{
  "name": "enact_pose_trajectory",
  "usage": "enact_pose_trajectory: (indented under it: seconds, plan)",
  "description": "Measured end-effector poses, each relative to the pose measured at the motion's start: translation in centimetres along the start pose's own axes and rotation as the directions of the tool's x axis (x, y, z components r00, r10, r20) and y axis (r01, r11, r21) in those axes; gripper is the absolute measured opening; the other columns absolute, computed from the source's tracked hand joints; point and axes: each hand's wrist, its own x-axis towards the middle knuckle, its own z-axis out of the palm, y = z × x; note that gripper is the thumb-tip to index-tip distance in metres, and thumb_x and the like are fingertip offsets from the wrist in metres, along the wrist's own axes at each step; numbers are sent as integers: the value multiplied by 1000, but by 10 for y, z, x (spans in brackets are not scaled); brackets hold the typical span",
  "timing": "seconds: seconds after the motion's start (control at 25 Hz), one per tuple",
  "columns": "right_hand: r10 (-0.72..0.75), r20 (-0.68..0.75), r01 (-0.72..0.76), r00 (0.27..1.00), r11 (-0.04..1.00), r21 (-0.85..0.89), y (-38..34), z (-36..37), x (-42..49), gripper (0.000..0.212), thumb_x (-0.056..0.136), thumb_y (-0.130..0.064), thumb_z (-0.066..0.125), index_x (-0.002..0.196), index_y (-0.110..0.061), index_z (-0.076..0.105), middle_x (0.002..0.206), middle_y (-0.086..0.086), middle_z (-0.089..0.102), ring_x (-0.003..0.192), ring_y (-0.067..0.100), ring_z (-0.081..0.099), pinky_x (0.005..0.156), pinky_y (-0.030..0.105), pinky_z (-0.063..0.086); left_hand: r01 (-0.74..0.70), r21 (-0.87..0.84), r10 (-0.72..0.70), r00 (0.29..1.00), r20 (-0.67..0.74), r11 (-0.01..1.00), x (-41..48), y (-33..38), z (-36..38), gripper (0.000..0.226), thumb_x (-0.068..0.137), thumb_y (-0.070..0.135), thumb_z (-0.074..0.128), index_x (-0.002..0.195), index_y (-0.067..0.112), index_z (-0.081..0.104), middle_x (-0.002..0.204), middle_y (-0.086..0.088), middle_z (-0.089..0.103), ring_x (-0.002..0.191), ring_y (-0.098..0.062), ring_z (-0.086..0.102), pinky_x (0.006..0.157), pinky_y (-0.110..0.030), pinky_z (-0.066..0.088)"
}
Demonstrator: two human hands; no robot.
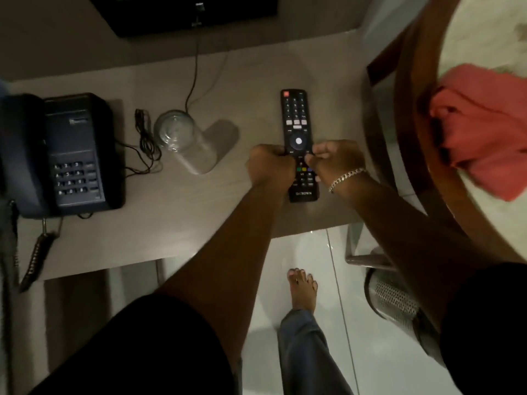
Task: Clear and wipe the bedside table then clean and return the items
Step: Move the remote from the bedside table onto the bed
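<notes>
Both hands grip the remote (298,132) flat on the bedside table (176,223) — left hand (271,166) clenched on one edge, right hand (338,161) pinching the other — and a careless sweep leftward could topple the nearby glass (178,135).

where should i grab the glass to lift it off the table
Grip the glass around its side wall, below the rim, coming from the right, where the table is bare. It stands upright and smooth-sided, with no handle; the coiled black cable and the phone crowd its left.
</notes>
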Motion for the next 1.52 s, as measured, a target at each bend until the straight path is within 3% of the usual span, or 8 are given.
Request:
enact_pose_trajectory:
  seconds: [0.12,0.28,0.44,0.64,0.8,0.92,1.2,1.52]
  plan:
    - [-45,43,42,998,996,76,-16,-12,-15,30,80,-14,71,109,-6,66,100,12,72,88,22,69,81,41,58,28,-193,-30,1000,-6,981,-10,7,-16,23,78,-3,60,72,17,69,89,-11,75,82,-22,71,80,-37,59]
    - [-203,109,178,973,964,198,-76,-20,-44,22,80,-5,69,102,-3,67,93,19,72,76,22,67,65,24,56,-31,-462,-2,997,-72,886,-37,26,-68,24,84,-11,52,96,-1,70,91,-18,74,70,-18,67,64,-26,56]
    - [-371,258,315,892,920,234,-159,2,-87,18,79,-2,69,97,-6,67,80,7,69,59,-1,64,52,10,50,-152,-582,17,973,-230,799,-62,33,-152,22,86,-7,58,100,4,72,92,-13,76,78,-20,72,69,-25,60]
    - [-486,492,394,722,874,284,-257,91,-163,22,79,-2,69,100,-6,68,87,12,72,74,16,69,63,17,56,-293,-688,-76,889,-452,664,-92,1,-287,20,86,-4,61,98,6,73,86,-12,77,72,-20,71,65,-26,59]
    - [-515,688,478,511,836,271,-318,206,-241,22,80,-1,68,102,-3,69,87,15,72,77,22,67,72,30,58,-389,-690,-229,747,-624,611,-110,-60,-404,20,83,-4,64,93,9,75,81,-12,77,74,-28,72,75,-48,61]
    - [-567,712,604,414,756,251,-357,300,-308,22,77,-3,72,99,-3,71,84,11,71,73,15,64,76,26,56,-410,-641,-312,625,-716,649,-115,-115,-487,16,77,4,69,89,13,76,80,-6,78,77,-27,75,80,-49,60]
    - [-613,685,703,393,681,206,-410,465,-391,24,74,-11,74,98,-8,74,98,10,76,82,13,68,86,27,55,-362,-658,-438,526,-729,661,-82,-192,-640,18,71,13,70,87,16,77,80,-6,77,74,-23,73,83,-49,59]
    - [-772,503,820,388,539,195,-408,493,-407,7,71,-20,74,76,-15,73,71,-1,74,68,10,68,72,28,57,-238,-449,-346,371,-862,861,-76,-209,-677,17,76,14,69,92,19,74,76,3,73,74,-17,71,84,-38,57]
